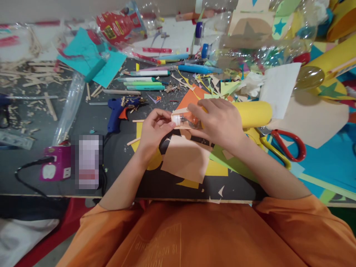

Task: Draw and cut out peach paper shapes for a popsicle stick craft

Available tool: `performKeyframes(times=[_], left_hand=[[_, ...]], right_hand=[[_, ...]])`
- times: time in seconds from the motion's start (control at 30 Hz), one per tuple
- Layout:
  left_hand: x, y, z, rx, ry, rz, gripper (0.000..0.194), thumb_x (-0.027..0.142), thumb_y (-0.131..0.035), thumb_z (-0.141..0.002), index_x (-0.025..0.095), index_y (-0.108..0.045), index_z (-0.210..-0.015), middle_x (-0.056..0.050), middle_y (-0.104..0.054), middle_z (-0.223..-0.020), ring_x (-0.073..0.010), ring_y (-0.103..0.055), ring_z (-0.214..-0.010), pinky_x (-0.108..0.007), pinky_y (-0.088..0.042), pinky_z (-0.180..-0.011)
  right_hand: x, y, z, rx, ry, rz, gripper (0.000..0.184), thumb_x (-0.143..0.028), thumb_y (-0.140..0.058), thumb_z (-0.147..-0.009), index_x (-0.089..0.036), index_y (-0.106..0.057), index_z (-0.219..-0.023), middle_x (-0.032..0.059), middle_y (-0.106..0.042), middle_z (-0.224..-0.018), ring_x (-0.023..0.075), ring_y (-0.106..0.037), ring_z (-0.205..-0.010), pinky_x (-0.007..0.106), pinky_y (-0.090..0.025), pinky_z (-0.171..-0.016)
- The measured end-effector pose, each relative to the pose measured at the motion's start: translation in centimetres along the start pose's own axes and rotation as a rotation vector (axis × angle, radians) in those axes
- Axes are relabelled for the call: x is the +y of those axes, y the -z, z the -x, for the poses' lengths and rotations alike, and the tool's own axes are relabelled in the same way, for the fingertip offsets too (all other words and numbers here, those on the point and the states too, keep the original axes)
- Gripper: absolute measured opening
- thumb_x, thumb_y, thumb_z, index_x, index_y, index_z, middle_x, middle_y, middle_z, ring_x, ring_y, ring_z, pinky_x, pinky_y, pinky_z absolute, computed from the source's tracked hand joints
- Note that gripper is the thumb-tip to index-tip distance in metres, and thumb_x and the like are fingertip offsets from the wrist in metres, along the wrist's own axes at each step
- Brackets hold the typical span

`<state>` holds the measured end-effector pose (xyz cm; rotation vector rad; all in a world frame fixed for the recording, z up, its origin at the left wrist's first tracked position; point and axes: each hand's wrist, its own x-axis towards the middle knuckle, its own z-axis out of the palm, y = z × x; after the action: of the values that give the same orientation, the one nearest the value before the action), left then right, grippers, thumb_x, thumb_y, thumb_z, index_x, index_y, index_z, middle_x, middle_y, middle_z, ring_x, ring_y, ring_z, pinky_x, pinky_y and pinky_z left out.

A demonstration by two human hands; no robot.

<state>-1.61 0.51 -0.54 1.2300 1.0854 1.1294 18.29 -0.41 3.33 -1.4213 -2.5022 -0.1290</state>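
Between my two hands lies a clear plastic bottle [185, 120] on its side, its white cap [175, 119] pointing left. My left hand [155, 129] pinches the cap end, along with a pale strip [180, 111] running beside the neck. From above, my right hand [222, 118] curls over the bottle's body and hides much of it. A yellow cylinder [256, 113] sticks out to the right from behind that hand; whether it joins the bottle I cannot tell. Below them lies a pale paper sheet [186, 157] over yellow pieces.
Scissors [297, 146] with red and yellow handles lie at right. A blue glue gun [118, 111] is left of my hands, near a purple power adapter [57, 163] and a blurred-out phone-like object [89, 161]. Markers [144, 83], paper scraps and large clear bottles [250, 52] crowd the back.
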Motion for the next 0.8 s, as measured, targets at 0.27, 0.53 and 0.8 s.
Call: performKeyframes(times=[0.27,0.53,0.8], left_hand=[[0.32,-0.18,0.43,0.042,-0.076,-0.118,0.035,0.043,-0.082,-0.067,0.021,-0.058,-0.080,-0.001,-0.067,-0.092,-0.0116,-0.063,-0.076,-0.026,-0.053,-0.073],[0.31,-0.23,0.36,0.041,-0.142,-0.142,0.035,0.044,-0.081,-0.069,0.021,-0.058,-0.081,-0.002,-0.068,-0.096,-0.0126,-0.065,-0.081,-0.027,-0.053,-0.076],[0.34,-0.21,0.45,0.061,-0.213,-0.188,0.032,0.042,-0.080,-0.072,0.024,-0.066,-0.094,0.000,-0.067,-0.096,-0.0116,-0.064,-0.080,-0.025,-0.055,-0.076]], right_hand=[[0.02,0.25,-0.01,-0.017,-0.015,0.004,0.048,-0.058,-0.045,-0.093,-0.016,-0.060,-0.110,0.0109,-0.065,-0.090,0.0232,-0.053,-0.080,0.034,-0.034,-0.070],[0.09,0.21,-0.08,-0.013,-0.020,-0.017,0.050,-0.058,-0.039,-0.095,-0.015,-0.060,-0.109,0.0115,-0.064,-0.088,0.0229,-0.052,-0.078,0.034,-0.034,-0.069],[0.05,0.19,-0.07,-0.009,-0.014,0.003,0.052,-0.059,-0.039,-0.095,-0.015,-0.060,-0.111,0.0112,-0.065,-0.088,0.0229,-0.053,-0.078,0.034,-0.034,-0.069]])
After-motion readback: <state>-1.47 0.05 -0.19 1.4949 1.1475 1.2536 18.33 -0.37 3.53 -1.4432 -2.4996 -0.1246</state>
